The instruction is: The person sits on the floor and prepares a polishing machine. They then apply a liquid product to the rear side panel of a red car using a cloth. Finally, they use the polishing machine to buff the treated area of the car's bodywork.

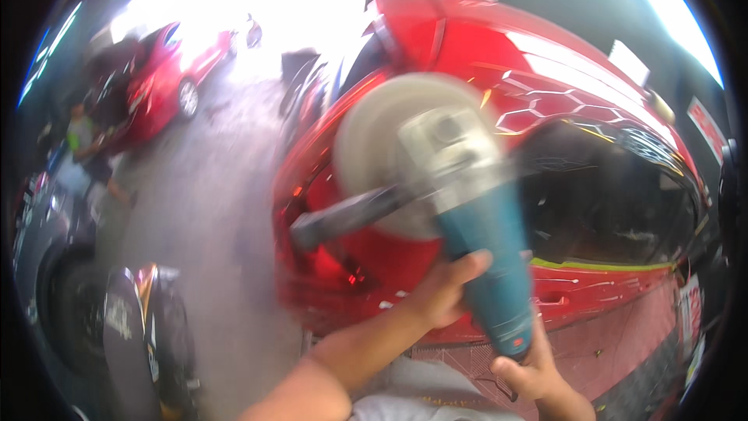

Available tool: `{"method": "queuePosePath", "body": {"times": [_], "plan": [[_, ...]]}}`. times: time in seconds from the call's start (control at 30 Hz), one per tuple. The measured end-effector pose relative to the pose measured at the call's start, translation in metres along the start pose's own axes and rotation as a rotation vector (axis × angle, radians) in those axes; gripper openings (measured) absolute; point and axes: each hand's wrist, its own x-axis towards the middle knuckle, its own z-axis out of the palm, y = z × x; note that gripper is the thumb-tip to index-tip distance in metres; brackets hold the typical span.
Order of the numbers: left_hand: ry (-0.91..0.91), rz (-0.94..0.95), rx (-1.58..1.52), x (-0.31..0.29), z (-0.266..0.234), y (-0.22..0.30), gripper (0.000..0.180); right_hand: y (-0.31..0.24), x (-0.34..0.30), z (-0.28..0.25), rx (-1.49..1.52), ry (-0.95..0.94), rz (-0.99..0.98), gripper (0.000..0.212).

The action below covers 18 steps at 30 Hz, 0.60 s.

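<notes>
A teal car polisher [487, 249] is held up in front of me, over the rear of a red car [452, 47]. Blurring softens its large round pale buffing pad [374, 136]; I cannot tell whether the pad touches the paint. My left hand [452, 288] is wrapped around the middle of the polisher's body, its thumb on top. Farther back, my right hand [534, 370] grips the tail end of the same tool. The black side handle [351, 214] sticks out to the left, with neither hand on it.
Yellow-green tape [608, 266] edges the red car's dark window [608, 203]. At far left another person [82, 136] is near a second red car [175, 78] with a raised panel. A motorcycle [144, 327] and a dark wheel [66, 304] stand at lower left.
</notes>
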Motion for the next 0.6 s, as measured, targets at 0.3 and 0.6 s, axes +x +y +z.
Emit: {"method": "queuePosePath", "body": {"times": [0.3,0.6], "plan": [[-0.054,0.0,0.009,0.017,-0.021,-0.032,0.092,0.04,-0.022,-0.02,-0.145,0.108,0.205,0.099],[0.017,0.201,-0.057,-0.093,-0.092,-0.011,0.116,0.033,0.031,0.04,-0.432,-0.363,0.274,0.111]]}}
